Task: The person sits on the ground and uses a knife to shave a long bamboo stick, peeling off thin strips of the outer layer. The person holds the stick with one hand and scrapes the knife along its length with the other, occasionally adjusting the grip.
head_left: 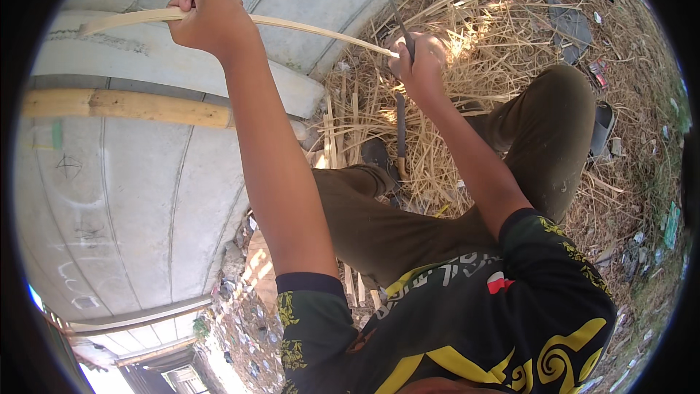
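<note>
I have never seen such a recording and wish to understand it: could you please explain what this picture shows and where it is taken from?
There is no machine: someone works with a bare left hand and a bare right hand. A fisheye camera on the head looks down, so straight edges bend near the rim. The left hand grips a long pale strip; the right hand holds one end of it and a thin dark tool, perhaps a blade. Straw-like scraps lie on the ground.
</note>
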Motion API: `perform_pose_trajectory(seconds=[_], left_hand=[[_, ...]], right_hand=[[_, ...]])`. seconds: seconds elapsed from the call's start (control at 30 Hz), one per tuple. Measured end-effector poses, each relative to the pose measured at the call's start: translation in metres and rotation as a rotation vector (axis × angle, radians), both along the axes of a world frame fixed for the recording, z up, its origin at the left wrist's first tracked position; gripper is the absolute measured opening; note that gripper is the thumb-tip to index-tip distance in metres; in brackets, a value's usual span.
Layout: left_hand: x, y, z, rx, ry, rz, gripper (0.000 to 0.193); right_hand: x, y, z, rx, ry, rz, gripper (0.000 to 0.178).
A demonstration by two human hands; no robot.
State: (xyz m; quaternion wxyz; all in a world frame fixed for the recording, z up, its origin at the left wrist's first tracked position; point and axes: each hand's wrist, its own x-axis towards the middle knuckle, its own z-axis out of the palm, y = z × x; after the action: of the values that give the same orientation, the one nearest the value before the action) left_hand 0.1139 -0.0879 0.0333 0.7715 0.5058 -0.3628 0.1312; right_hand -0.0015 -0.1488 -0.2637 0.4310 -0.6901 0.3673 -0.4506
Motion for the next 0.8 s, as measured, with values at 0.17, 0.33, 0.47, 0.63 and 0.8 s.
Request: perform_pose_trajectory(seconds=[0.17,0.33,0.47,0.63,0.8], left_hand=[[-0.001,-0.007,0.002,0.020,-0.014,-0.011,0.025],[0.012,-0.002,0.002,0.023,-0.028,-0.007,0.024],[0.014,0.010,-0.001,0.013,-0.001,0.029,0.025],[-0.014,-0.011,0.009,0.022,-0.004,-0.031,0.025],[0.000,-0.004,0.004,0.036,-0.032,-0.038,0.023]], right_hand=[[-0.006,0.012,-0.081,0.120,0.162,0.094,0.030],[0.002,-0.016,-0.064,0.201,0.340,0.029,0.030],[-0.002,-0.012,0.010,-0.147,-0.061,-0.046,0.033],[-0.001,0.004,-0.116,0.131,0.236,0.088,0.028],[0.007,-0.013,-0.083,0.201,0.268,0.016,0.028]])
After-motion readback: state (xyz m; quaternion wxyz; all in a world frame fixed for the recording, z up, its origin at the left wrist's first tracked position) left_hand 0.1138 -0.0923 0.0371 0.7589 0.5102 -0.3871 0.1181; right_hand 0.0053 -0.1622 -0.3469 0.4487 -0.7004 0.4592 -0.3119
